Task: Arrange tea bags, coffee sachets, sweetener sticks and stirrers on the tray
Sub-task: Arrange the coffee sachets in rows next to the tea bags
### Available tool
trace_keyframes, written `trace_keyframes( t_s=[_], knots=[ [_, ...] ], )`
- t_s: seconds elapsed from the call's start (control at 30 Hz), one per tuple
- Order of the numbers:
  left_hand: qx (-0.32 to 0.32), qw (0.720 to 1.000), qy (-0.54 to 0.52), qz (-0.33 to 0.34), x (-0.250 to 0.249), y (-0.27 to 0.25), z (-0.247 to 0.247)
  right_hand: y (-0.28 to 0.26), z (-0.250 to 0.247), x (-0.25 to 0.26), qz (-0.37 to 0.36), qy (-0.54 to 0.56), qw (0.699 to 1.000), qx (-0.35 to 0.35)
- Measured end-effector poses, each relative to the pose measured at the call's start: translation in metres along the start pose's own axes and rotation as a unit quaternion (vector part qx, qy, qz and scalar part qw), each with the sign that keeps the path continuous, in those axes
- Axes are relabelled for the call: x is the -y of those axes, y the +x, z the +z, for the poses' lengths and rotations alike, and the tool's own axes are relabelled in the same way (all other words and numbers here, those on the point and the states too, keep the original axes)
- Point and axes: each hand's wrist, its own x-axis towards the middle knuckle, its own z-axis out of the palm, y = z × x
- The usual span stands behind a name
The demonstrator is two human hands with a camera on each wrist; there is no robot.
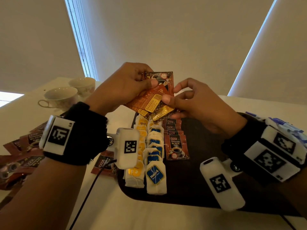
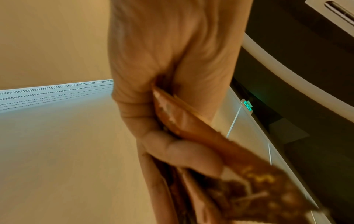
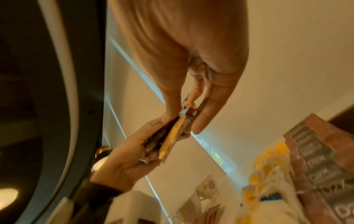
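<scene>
Fanned coffee sachets (image 1: 154,95) sit clamped in the left hand (image 1: 123,90), thumb pressed across their faces, held above the far end of the dark tray (image 1: 199,163). At 3 o'clock of the fan, the right hand (image 1: 197,105) pinches one sachet's lower corner between thumb and forefinger, its grip closed on the packet. Below, on the tray, lie three rows: yellow-label tea bags (image 1: 137,170), blue-label tea bags (image 1: 155,175) and a row of black-coffee sachets (image 1: 176,145), side by side. More loose sachets (image 1: 25,146) rest on the counter (image 1: 108,213) at 9 o'clock of the tray, with two teacups (image 1: 61,97) at 11 o'clock.
</scene>
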Motion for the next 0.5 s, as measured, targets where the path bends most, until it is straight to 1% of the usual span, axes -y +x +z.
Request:
trace_keyframes(
  t_s=[0.07, 0.17, 0.27, 0.4, 0.47, 0.5],
  knots=[
    [-0.008, 1.000, -0.005, 0.002, 0.001, 0.000, 0.000, -0.002, -0.003, 0.001, 0.016, 0.025, 0.999, 0.016],
    [-0.033, 0.999, -0.018, -0.007, 0.002, 0.001, -0.004, -0.007, -0.011, 0.001, 0.010, -0.006, 1.000, 0.016],
    [-0.058, 0.997, -0.038, -0.025, 0.005, 0.002, -0.012, -0.014, -0.024, -0.003, 0.050, 0.022, 0.998, 0.026],
    [-0.057, 0.997, -0.043, -0.032, 0.006, 0.003, -0.015, -0.020, -0.039, -0.005, 0.100, 0.061, 0.993, 0.016],
    [-0.055, 0.997, -0.040, -0.033, 0.006, 0.003, -0.014, -0.022, -0.045, -0.007, 0.109, 0.071, 0.992, 0.007],
    [-0.055, 0.997, -0.037, -0.034, 0.006, 0.003, -0.014, -0.023, -0.047, -0.007, 0.102, 0.061, 0.993, 0.002]
  ],
)
